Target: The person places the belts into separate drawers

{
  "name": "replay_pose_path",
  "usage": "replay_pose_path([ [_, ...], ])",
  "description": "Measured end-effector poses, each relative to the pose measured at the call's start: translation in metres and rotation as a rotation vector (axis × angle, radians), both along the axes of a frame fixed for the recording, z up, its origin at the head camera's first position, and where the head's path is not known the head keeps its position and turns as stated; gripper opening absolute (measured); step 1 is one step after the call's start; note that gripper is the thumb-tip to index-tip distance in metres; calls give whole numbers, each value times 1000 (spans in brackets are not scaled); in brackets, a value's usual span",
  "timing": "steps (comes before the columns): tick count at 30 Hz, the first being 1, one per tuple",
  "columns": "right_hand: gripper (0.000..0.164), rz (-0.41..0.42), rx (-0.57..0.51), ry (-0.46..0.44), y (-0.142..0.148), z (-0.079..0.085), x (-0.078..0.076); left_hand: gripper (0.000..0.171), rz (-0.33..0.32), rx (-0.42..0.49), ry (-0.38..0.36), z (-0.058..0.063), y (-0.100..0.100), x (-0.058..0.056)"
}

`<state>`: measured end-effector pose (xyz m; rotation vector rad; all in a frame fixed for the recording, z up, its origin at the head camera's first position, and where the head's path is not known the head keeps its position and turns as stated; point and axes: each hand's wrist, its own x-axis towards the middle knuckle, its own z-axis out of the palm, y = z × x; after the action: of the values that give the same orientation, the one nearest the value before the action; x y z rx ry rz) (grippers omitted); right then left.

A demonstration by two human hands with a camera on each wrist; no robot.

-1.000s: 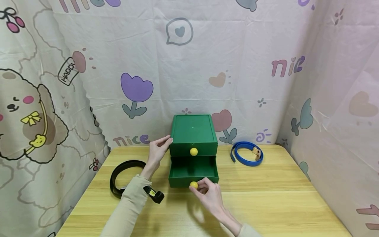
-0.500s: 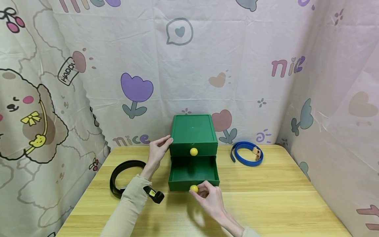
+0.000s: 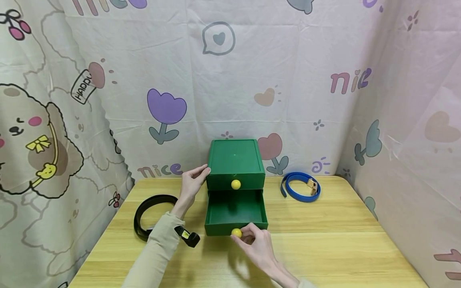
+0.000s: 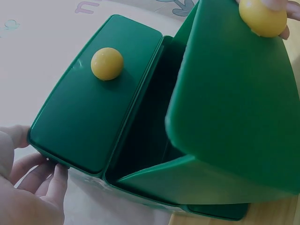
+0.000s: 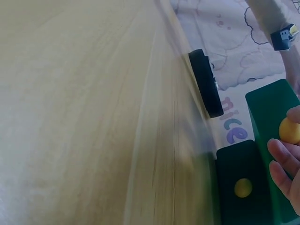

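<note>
A green drawer cabinet (image 3: 235, 156) with yellow ball knobs stands at the back of the table, its top drawer flush. My right hand (image 3: 257, 244) pinches the yellow knob (image 3: 236, 233) of the pulled-out drawer (image 3: 212, 229) between thumb and fingers. The inside of that drawer shows bare and green. My left hand (image 3: 191, 186) rests its fingertips on the cabinet's upper left corner. In the left wrist view the top drawer's knob (image 4: 107, 63) is untouched. Under the pulled-out drawer, the right wrist view shows a lower drawer front (image 5: 229, 164) with its own knob (image 5: 243, 187).
A coiled black belt (image 3: 138, 218) lies at the left, partly behind my left forearm. To the cabinet's right is a coiled blue belt (image 3: 300, 197) with a gold buckle. A printed cloth (image 3: 230, 80) hangs behind the wooden table (image 3: 324, 248).
The lower drawer has slid a little farther out toward me, its knob still pinched by my right hand. My left hand keeps its place on the cabinet corner.
</note>
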<state>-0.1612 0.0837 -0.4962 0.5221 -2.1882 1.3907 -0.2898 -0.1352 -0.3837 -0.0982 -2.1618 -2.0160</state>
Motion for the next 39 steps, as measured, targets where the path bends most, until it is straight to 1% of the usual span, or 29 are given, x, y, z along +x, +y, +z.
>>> replay_pose_path([
  [6,20,19,4,4,1,-1,3,38,1,-2,1,0,0,0],
  [9,20,28,5,22,2,-2,4,38,2,0,4,-1,0,-1],
  [18,22,31,27,39,5,-1,9,39,-2,2,-4,1,0,0],
  [26,21,38,29,34,5,0,13,39,1,4,-4,0,-1,-1],
  [39,21,63,38,62,6,-5,15,37,7,7,-4,0,1,0],
])
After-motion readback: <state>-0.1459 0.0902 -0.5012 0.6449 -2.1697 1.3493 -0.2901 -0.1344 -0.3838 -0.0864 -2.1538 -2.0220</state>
